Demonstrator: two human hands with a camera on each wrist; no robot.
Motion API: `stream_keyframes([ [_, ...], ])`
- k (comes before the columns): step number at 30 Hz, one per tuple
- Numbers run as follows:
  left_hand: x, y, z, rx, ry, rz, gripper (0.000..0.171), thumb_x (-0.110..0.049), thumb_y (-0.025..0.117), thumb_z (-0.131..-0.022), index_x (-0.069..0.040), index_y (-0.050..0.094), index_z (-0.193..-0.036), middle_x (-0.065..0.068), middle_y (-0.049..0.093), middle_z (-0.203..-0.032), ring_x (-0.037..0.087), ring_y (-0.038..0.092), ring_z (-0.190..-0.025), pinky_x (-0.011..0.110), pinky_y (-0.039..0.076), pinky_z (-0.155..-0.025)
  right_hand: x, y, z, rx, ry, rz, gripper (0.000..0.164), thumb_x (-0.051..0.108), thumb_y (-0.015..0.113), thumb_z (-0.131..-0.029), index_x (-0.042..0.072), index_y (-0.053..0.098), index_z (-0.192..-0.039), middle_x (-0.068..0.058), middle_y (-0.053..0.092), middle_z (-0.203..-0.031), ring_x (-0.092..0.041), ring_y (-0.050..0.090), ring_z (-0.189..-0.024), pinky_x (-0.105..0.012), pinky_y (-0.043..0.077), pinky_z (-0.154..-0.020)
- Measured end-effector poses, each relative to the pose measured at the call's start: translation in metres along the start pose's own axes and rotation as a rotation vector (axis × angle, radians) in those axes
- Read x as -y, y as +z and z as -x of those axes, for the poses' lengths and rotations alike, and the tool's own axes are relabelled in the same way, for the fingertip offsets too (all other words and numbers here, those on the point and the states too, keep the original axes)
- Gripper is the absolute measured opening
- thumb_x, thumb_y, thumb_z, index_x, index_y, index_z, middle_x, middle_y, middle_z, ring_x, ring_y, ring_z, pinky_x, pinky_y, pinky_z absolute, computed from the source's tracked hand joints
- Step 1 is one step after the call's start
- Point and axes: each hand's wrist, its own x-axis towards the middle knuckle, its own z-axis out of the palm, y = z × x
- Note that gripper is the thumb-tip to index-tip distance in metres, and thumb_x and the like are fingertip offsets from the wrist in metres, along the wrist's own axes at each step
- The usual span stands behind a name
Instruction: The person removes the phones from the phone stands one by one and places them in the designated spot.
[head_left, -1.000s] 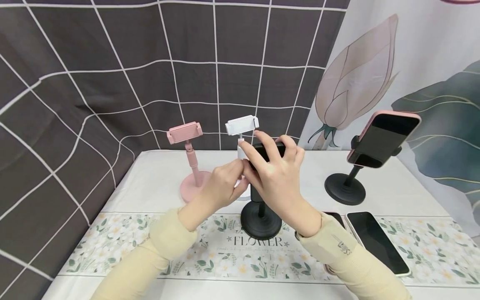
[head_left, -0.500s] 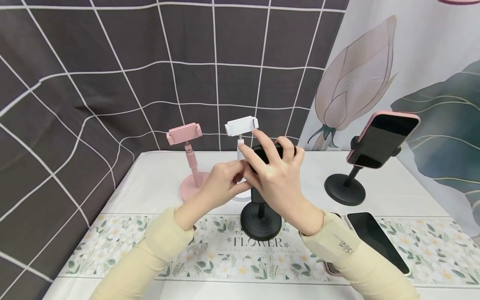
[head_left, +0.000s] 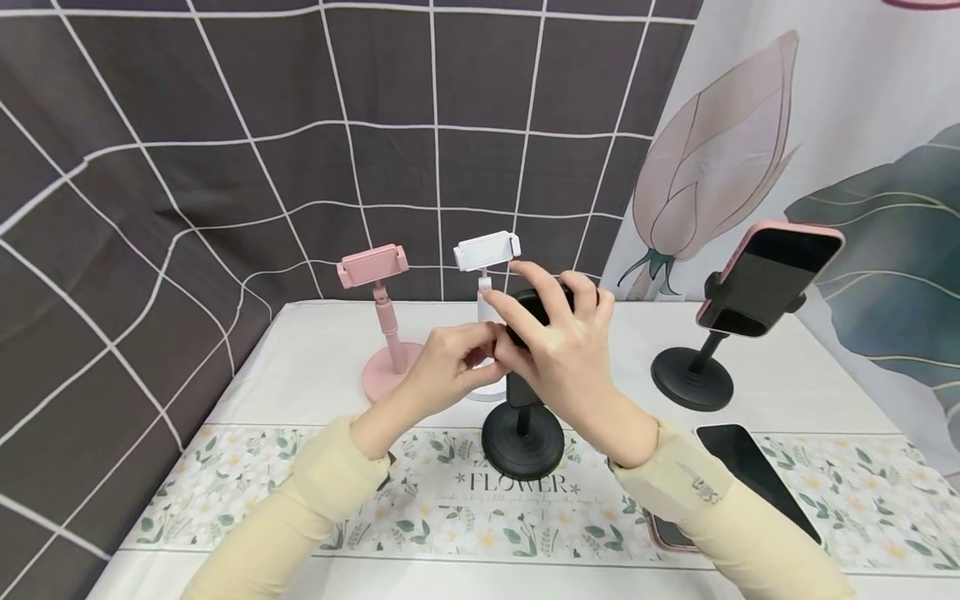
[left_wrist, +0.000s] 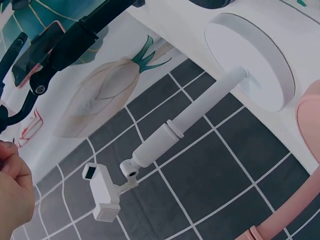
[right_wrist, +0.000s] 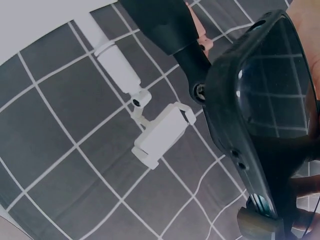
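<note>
right hand (head_left: pixel 562 354) nudged rightward, gripping black phone (right_wrist: pixel 275 90), left hand (head_left: pixel 447 367) grip unclear, only wrist views showing stand (head_left: pixel 523 443) joint (right_wrist: pixel 199 92)

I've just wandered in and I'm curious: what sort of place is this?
Perhaps an indoor tabletop display or demonstration corner, though the wider room is out of view: a white table, a dark checked cloth hanging behind it, and several phone stands.

There's the black phone (right_wrist: pixel 276 100), glossy-screened, tilted at the head of the upright, round-based black stand (head_left: pixel 522 446)!
</note>
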Motion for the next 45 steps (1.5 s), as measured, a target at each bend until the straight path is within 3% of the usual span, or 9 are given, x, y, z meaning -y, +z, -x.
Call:
stream_keyframes([
  [8, 0.000, 0.005, 0.000, -0.028, -0.007, 0.043, 0.018, -0.007, 0.063, -0.074, -0.009, 0.047, -0.067, 0.004, 0.044, -0.054, 0.010, 0.038, -0.050, 0.024, 0.034, -0.042, -0.002, -0.003, 0.000, 0.015, 0.057, -0.021, 0.018, 0.011, 0.056, -0.073, 0.014, 0.064, -0.089, -0.017, 0.055, -0.091, -0.037, 0.039, -0.087, -0.057, 0.031, -0.059],
  [15, 0.001, 0.004, 0.002, -0.031, -0.027, 0.052, 0.022, -0.011, 0.062, -0.078, -0.009, 0.044, -0.065, 0.003, 0.042, -0.055, 0.010, 0.037, -0.049, 0.024, 0.032, -0.042, -0.001, -0.008, -0.003, 0.067, 0.086, -0.032, 0.013, 0.011, 0.055, -0.072, 0.013, 0.062, -0.083, -0.018, 0.053, -0.088, -0.039, 0.038, -0.089, -0.058, 0.031, -0.059],
  [19, 0.000, 0.004, 0.002, -0.037, -0.037, 0.062, 0.038, -0.036, 0.051, -0.089, -0.008, 0.042, -0.065, 0.004, 0.040, -0.054, 0.010, 0.035, -0.049, 0.025, 0.030, -0.041, -0.002, -0.011, -0.002, 0.074, 0.085, -0.053, 0.010, 0.011, 0.057, -0.071, 0.012, 0.060, -0.081, -0.019, 0.052, -0.088, -0.040, 0.037, -0.088, -0.058, 0.032, -0.061],
  [23, -0.002, 0.005, 0.002, -0.047, -0.036, 0.046, 0.050, -0.051, 0.036, -0.091, -0.008, 0.042, -0.065, 0.003, 0.039, -0.052, 0.009, 0.034, -0.048, 0.025, 0.029, -0.041, -0.003, -0.012, 0.000, 0.050, 0.072, -0.092, 0.012, 0.008, 0.058, -0.069, 0.011, 0.059, -0.080, -0.019, 0.051, -0.087, -0.039, 0.037, -0.088, -0.058, 0.031, -0.062],
  [29, -0.006, 0.004, 0.002, -0.054, -0.026, -0.018, 0.048, -0.047, 0.035, -0.092, -0.008, 0.043, -0.066, 0.006, 0.042, -0.052, 0.010, 0.037, -0.049, 0.025, 0.032, -0.041, -0.005, -0.013, 0.002, 0.037, 0.072, -0.115, 0.014, 0.007, 0.060, -0.067, 0.010, 0.059, -0.081, -0.019, 0.050, -0.087, -0.038, 0.037, -0.089, -0.059, 0.031, -0.063],
  [36, -0.011, 0.005, 0.004, -0.099, -0.013, -0.118, 0.022, -0.022, 0.052, -0.083, -0.009, 0.045, -0.067, 0.004, 0.045, -0.053, 0.009, 0.039, -0.050, 0.024, 0.035, -0.041, -0.006, -0.017, 0.003, 0.059, 0.031, -0.139, 0.011, 0.009, 0.061, -0.069, 0.010, 0.060, -0.080, -0.019, 0.051, -0.087, -0.040, 0.037, -0.090, -0.059, 0.032, -0.065],
  [45, -0.012, 0.006, 0.004, -0.118, -0.004, -0.162, 0.023, -0.022, 0.052, -0.085, -0.010, 0.044, -0.066, 0.003, 0.045, -0.053, 0.008, 0.038, -0.050, 0.023, 0.035, -0.040, -0.008, -0.019, 0.002, 0.055, -0.012, -0.141, 0.010, 0.011, 0.060, -0.071, 0.010, 0.061, -0.080, -0.018, 0.052, -0.087, -0.039, 0.038, -0.088, -0.059, 0.033, -0.065],
])
